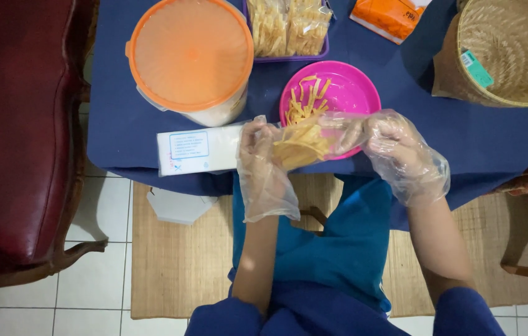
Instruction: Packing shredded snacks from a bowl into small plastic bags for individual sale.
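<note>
Bagging chips: left hand and right hand, fingers pinching, are holding bag open near plate; best kept taut.

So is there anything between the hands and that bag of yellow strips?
Nothing visible. The left hand and right hand, both in loose clear gloves, grip the bag directly, holding it over the near rim of the pink plate.

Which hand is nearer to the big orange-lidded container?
Left. The left hand holds the clear bag of chips just below the orange-lidded container; the right hand grips the bag's other end, beyond the pink plate.
</note>
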